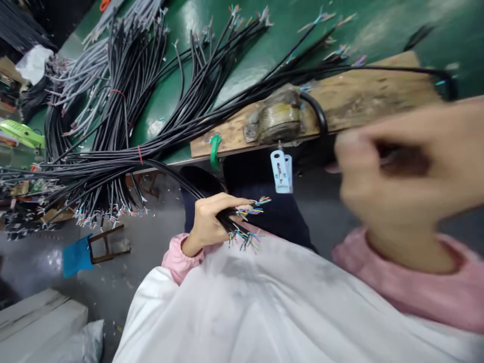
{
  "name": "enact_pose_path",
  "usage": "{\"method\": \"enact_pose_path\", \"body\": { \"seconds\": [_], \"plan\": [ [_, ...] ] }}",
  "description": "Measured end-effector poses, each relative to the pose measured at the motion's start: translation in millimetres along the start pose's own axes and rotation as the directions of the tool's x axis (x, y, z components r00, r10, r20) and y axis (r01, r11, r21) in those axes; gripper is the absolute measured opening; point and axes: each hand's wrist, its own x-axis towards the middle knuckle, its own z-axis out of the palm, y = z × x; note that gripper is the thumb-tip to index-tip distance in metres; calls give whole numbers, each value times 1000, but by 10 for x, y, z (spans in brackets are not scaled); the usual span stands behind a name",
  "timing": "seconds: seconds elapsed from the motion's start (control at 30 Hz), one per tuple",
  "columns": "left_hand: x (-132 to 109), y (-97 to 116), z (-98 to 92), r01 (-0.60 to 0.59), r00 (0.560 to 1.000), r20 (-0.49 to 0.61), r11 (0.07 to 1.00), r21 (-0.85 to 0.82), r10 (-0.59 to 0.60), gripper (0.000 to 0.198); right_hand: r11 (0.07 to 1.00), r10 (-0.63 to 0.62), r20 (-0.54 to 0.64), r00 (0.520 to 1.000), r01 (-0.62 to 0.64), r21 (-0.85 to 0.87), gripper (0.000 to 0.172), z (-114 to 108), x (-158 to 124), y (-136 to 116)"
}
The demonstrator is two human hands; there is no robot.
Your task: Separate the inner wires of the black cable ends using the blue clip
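Plainly, the fingers of the left hand point(207, 219) are closed around a small bunch of black cables point(227, 221), low in front of the person's lap, with the coloured wire ends point(245, 239) sticking out past the grip. The right hand point(401, 176) is raised near the right end of the board, blurred, its fingers curled with a dark gap inside the curl; whether they have hold of anything, one cannot tell. Good handling here seems to ask that the left fingers press on the jackets, just behind the fanned ends, so the thin cores are neither crushed nor bent. The ends sit in separate tufts, some higher than others, so evening them with light taps would likely serve better than squeezing harder. From the hand the cables run up and left toward a long bundle point(159, 143) with a red tie point(140, 155), so a gentle draw seems wiser than a tug, which could drag neighbours along. Farther out, the wooden board point(381, 96) lies along the edge of the green desk point(397, 22), carrying a taped lump point(280, 120); a pale blue clip point(280, 172) hangs just below that, and a green strap point(215, 151) at the edge could also snag loose strands.
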Motion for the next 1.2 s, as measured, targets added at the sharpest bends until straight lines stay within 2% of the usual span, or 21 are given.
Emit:
{"method": "enact_pose_path", "body": {
  "seconds": [0.03, 0.07, 0.17, 0.27, 0.37, 0.47, 0.57, 0.67, 0.77, 0.83, 0.9, 1.0, 1.1, 1.2],
  "plan": [
    [5, -3, 8, 3, 1000, 6, 1000, -6, -3, 16, 995, -101, -76, 992, 100, -7, 15, -10, -203, -27],
    [7, -3, 15, 10, 1000, 14, 1000, -10, -10, 16, 990, -135, -120, 984, 138, 13, 16, -5, -370, -48],
    [3, 13, 33, 43, 998, 44, 999, -10, -43, 19, 984, -33, 59, 998, 23, 176, 15, 41, -643, -77],
    [-16, 39, 41, 80, 995, 64, 997, 7, -80, 25, 932, 22, 262, 965, -115, 344, 15, 67, -686, -66],
    [-41, 65, 39, 133, 987, 87, 990, 40, -136, 31, 878, 31, 360, 932, -198, 437, 18, 77, -688, -51],
    [-56, 86, 32, 157, 981, 105, 986, 62, -163, 32, 839, 24, 371, 928, -221, 497, 17, 102, -713, -44],
    [-50, 99, 22, 158, 978, 125, 983, 92, -168, 29, 827, -19, 338, 941, -176, 534, 15, 134, -726, -32],
    [-15, 110, 11, 138, 976, 152, 983, 117, -155, 29, 849, -56, 320, 946, -124, 513, 16, 149, -714, -13],
    [27, 112, 23, 73, 980, 178, 991, 116, -93, 20, 884, -69, 309, 948, -85, 460, 17, 132, -698, -10],
    [34, 103, 59, 14, 992, 125, 990, 137, -32, 15, 900, -52, 313, 948, -91, 427, 17, 101, -692, -25],
    [18, 92, 114, -31, 999, 24, 984, 175, 27, 16, 910, -8, 334, 943, -132, 394, 16, 61, -685, -52],
    [-26, 91, 192, -39, 997, -58, 971, 237, 54, 19, 905, 67, 387, 920, -219, 363, 14, 20, -680, -90],
    [-48, 125, 217, 8, 994, -109, 965, 262, 22, 26, 852, 140, 452, 881, -340, 399, 13, 50, -705, -93],
    [-37, 185, 189, 121, 985, -150, 965, 234, -87, 34, 802, 241, 414, 878, -420, 424, 12, 126, -759, -86]
  ]
}}
